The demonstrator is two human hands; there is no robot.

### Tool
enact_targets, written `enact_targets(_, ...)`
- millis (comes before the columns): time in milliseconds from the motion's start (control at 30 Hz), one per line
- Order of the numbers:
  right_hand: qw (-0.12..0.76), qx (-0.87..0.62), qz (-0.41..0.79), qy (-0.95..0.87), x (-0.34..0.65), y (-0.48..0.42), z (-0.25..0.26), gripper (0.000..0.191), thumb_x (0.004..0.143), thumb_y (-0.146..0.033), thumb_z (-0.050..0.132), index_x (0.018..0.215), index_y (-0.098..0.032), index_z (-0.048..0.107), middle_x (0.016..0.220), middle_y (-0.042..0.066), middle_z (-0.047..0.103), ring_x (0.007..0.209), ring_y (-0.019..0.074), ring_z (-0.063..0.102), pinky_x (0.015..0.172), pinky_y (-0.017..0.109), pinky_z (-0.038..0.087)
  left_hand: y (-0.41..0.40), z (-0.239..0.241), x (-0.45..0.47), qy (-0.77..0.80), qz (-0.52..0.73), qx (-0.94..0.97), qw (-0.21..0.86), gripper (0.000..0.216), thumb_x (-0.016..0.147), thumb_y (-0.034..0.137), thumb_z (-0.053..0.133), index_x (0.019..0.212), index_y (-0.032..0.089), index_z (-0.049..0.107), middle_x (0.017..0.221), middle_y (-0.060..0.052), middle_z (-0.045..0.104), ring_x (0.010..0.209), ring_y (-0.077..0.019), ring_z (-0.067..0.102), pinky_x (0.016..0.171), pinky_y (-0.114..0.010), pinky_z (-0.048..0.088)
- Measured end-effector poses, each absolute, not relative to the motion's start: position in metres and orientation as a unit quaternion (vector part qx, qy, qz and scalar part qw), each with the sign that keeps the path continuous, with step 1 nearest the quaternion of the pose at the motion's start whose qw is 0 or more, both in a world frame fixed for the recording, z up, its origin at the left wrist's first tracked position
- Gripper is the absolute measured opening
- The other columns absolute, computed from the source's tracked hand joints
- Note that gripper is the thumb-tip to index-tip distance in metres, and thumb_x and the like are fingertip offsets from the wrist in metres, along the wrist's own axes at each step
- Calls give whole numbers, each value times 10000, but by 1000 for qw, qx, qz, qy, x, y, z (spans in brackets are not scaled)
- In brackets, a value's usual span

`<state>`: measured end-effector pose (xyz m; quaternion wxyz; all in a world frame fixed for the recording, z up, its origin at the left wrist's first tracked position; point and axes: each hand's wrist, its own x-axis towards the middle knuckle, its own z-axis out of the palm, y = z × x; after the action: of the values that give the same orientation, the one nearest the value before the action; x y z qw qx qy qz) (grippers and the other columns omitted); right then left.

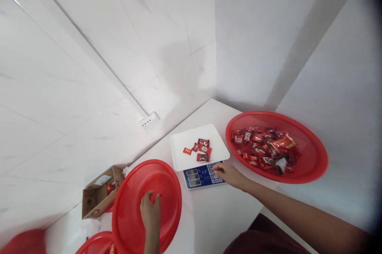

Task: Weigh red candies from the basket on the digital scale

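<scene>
A white-topped kitchen scale (199,146) with a blue keypad front (203,175) stands on the white counter, with several red sweet packets (200,150) on its pan. My right hand (229,174) rests at the keypad's right end, fingertips touching the buttons and nothing held. My left hand (151,210) lies inside an empty red mesh basket (147,204) at the left, fingers curled against its bottom. A second red basket (276,146) at the right holds a heap of red packets (264,148).
A brown cardboard box (100,196) with a few red packets sits behind the left basket. Another red basket rim (95,244) shows at the bottom left. A wall socket (150,120) is on the tiled wall behind the scale. White walls enclose the counter corner.
</scene>
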<state>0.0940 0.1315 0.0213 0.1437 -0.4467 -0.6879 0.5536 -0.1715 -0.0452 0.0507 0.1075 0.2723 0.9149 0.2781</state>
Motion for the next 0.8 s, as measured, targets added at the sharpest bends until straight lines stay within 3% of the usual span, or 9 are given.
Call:
enact_targets(133, 131, -456, 399, -785, 86, 152, 12, 220, 766, -203, 465, 928, -183, 614, 993, 65, 592, 933, 191, 527, 807, 301, 397, -6, 42, -143, 860, 287, 409, 106, 359, 797, 358, 402, 1008, 120, 569, 1022, -142, 591, 985, -282, 514, 825, -427, 414)
enact_targets(233, 93, -465, 342, -811, 78, 161, 11, 258, 788, -216, 457, 1003, -215, 599, 1059, 67, 561, 1023, 214, 483, 796, 294, 393, 40, 33, -106, 805, 277, 504, 145, 265, 780, 302, 471, 975, 189, 611, 1016, -74, 612, 992, -221, 514, 875, -357, 406)
enact_targets(400, 73, -455, 282, -841, 75, 176, 21, 334, 790, -181, 451, 1112, -185, 540, 1105, 91, 540, 1048, 230, 457, 813, 298, 378, 109, 27, -67, 716, 185, 652, 167, 346, 776, 166, 458, 1107, 193, 554, 1114, -71, 575, 1045, -201, 456, 926, -338, 354)
enact_targets(600, 61, -450, 263, -851, 76, 194, 27, 311, 835, -235, 432, 1127, -181, 524, 1111, 108, 541, 1052, 241, 458, 796, 294, 375, 143, 23, -63, 715, 138, 659, 189, 279, 711, 132, 526, 970, 176, 620, 995, -91, 603, 1006, -239, 472, 897, -363, 342)
enact_targets(800, 30, -495, 252, -831, 62, 202, 28, 256, 847, -283, 436, 1003, -135, 575, 1025, 151, 561, 1003, 271, 487, 735, 309, 387, 138, 20, -67, 757, 138, 602, 215, 76, 698, 154, 552, 748, 175, 605, 908, -88, 566, 962, -223, 470, 833, -335, 351)
